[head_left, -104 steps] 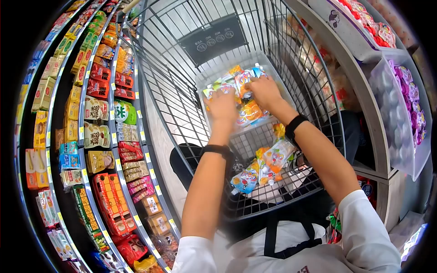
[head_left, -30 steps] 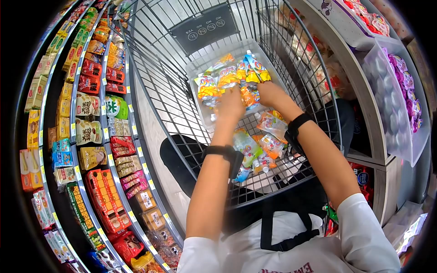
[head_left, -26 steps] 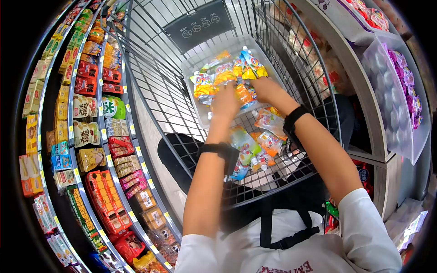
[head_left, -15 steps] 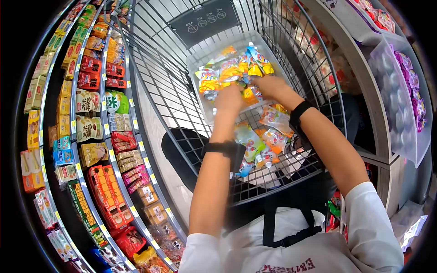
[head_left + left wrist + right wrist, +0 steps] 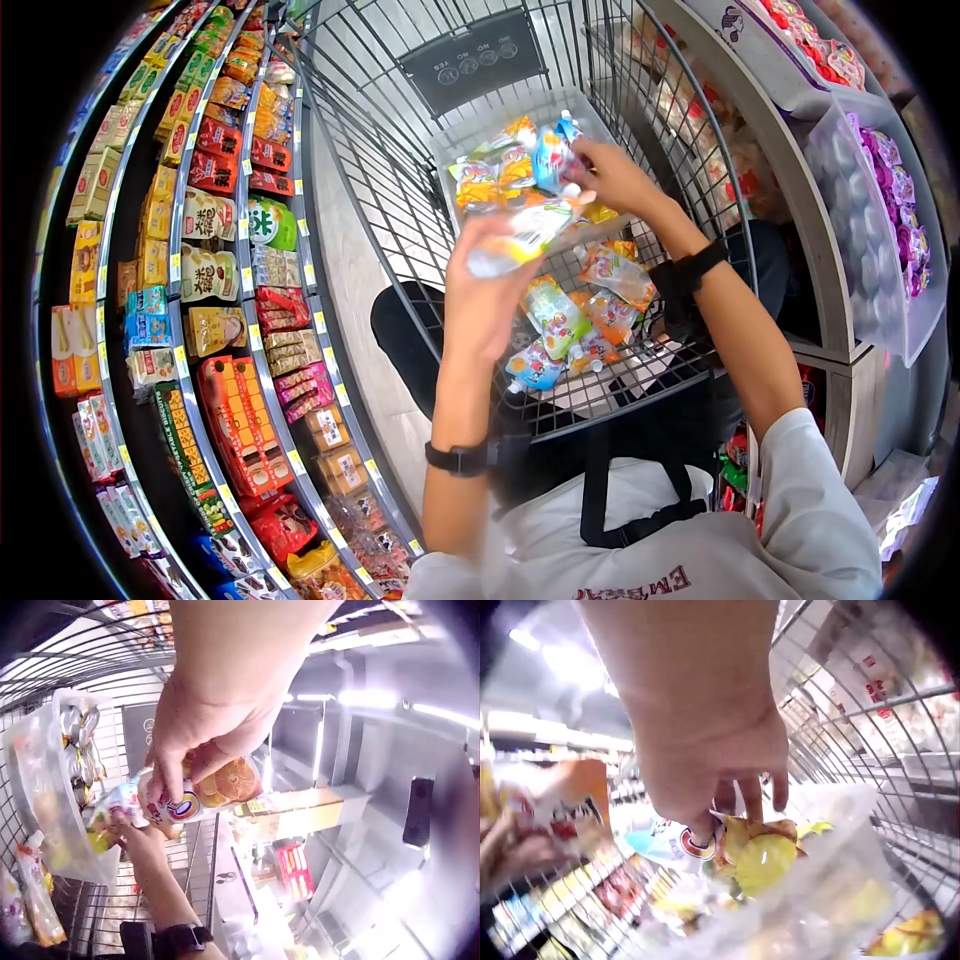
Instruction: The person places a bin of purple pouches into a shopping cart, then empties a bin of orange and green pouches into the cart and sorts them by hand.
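Observation:
My left hand [image 5: 480, 290] grips a spouted drink pouch [image 5: 540, 230], held up and tilted above the near side of the clear plastic bin [image 5: 490, 112]. In the left wrist view this pouch shows orange slices. My right hand [image 5: 622, 182] pinches a blue spouted pouch [image 5: 553, 160] at the bin's right side; the right wrist view shows yellow fruit on that pouch [image 5: 765, 862]. More pouches [image 5: 475, 187] stand in the bin. Several loose ones, among them a green-and-white pouch [image 5: 553, 312] and an orange pouch [image 5: 618, 273], lie on the cart floor.
The wire shopping cart [image 5: 742, 260] surrounds the bin, with a dark sign panel [image 5: 475, 62] at its far end. Packed snack shelves [image 5: 210, 250] run along the left. To the right are a wooden-edged shelf [image 5: 820, 300] and a clear bin of purple packs [image 5: 880, 230].
Half a second ago both hands were down in the bin. My left hand has come up and back with a pouch; my right hand has moved to the blue pouch.

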{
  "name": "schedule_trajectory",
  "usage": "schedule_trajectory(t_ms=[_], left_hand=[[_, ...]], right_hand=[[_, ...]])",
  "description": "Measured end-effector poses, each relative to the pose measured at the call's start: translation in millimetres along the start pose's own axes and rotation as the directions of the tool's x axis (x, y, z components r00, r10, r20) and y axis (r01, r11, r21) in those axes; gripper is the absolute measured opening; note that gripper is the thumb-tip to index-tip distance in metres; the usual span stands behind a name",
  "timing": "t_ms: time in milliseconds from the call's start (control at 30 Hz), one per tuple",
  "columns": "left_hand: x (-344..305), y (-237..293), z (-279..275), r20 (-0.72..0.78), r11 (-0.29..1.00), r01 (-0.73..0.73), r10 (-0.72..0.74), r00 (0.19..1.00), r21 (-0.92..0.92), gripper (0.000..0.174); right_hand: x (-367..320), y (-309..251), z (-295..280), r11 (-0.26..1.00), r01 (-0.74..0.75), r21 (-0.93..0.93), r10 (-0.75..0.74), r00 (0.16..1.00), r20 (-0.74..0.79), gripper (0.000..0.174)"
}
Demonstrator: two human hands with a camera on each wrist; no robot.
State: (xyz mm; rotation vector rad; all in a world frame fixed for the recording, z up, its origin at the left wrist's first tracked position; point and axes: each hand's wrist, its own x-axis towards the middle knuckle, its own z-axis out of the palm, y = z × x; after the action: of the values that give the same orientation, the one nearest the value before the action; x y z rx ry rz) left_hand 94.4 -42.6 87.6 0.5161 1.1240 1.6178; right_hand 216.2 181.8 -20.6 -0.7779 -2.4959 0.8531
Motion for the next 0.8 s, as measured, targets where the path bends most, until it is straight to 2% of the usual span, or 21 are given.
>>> schedule_trajectory(t_ms=[33,67,100,133,167,200,233,267,300,367,433,500,533,567,633,667,800], left_hand=[[-6,0,-3,0.006,1.0,-0.002,0.002,1.0,-0.005,0.048],[-10,-1,-8,0.051,0.981,-0.036,0.047,0.998,-0.191,0.049],[-13,0,-11,0.088,0.927,-0.059,0.099,0.991,-0.371,0.049],[-16,4,-9,0.096,0.892,-0.108,0.167,0.981,-0.439,0.06],[-21,10,-7,0.105,0.853,-0.104,0.182,0.978,-0.511,0.061],[-22,17,-7,0.163,0.822,-0.065,0.189,0.968,-0.565,0.061],[-23,22,-8,0.22,0.789,-0.022,0.198,0.955,-0.614,0.061],[-24,20,-9,0.254,0.781,-0.013,0.219,0.942,-0.624,0.049],[-25,17,-10,0.262,0.778,-0.008,0.222,0.939,-0.628,0.049],[-25,7,-12,0.151,0.734,0.02,0.112,0.982,-0.679,0.041],[-21,-8,-15,0.145,0.709,0.045,0.081,0.986,-0.704,0.045],[-22,-14,-7,0.091,0.927,-0.174,0.214,0.973,-0.332,0.052],[-24,-15,-2,0.063,0.924,-0.164,0.197,0.978,-0.346,0.068],[-24,-15,3,0.077,0.928,-0.146,0.182,0.98,-0.343,0.068],[-23,-16,11,0.046,0.935,-0.239,0.26,0.965,-0.263,0.073],[-23,-17,11,0.044,0.941,-0.235,0.253,0.967,-0.242,0.078],[-28,-15,14,0.028,0.937,-0.269,0.282,0.959,-0.222,0.076]], right_hand=[[2,-6,-10,0.925,-0.132,0.355,0.137,0.99,0.009,0.019],[3,-13,-21,0.798,-0.079,0.597,0.12,0.992,-0.029,0.022],[0,-35,-40,0.685,-0.082,0.724,0.158,0.987,-0.038,0.025],[-3,-52,-51,0.441,-0.063,0.896,0.227,0.973,-0.044,0.028],[-7,-65,-62,0.16,-0.018,0.987,0.291,0.956,-0.03,0.032],[-17,-75,-74,0.006,-0.057,0.998,0.273,0.96,0.053,0.045],[-24,-70,-77,-0.015,-0.015,1.0,0.244,0.97,0.018,0.055],[-33,-75,-83,-0.15,-0.034,0.988,0.196,0.979,0.064,0.056],[-44,-82,-86,-0.282,-0.059,0.958,0.143,0.984,0.103,0.057],[-58,-92,-81,-0.271,-0.04,0.962,0.158,0.984,0.086,0.057],[-66,-98,-75,-0.264,-0.022,0.964,0.177,0.982,0.071,0.057],[-75,-101,-70,-0.21,-0.063,0.976,0.085,0.993,0.082,0.047],[-81,-101,-68,-0.16,-0.046,0.986,0.132,0.989,0.068,0.048],[-86,-105,-68,-0.163,-0.034,0.986,0.15,0.987,0.058,0.048],[-88,-119,-72,-0.12,-0.041,0.992,0.085,0.995,0.052,0.048],[-89,-121,-74,-0.108,-0.031,0.994,0.061,0.997,0.038,0.047],[-93,-123,-78,-0.1,-0.041,0.994,0.056,0.997,0.047,0.05]])
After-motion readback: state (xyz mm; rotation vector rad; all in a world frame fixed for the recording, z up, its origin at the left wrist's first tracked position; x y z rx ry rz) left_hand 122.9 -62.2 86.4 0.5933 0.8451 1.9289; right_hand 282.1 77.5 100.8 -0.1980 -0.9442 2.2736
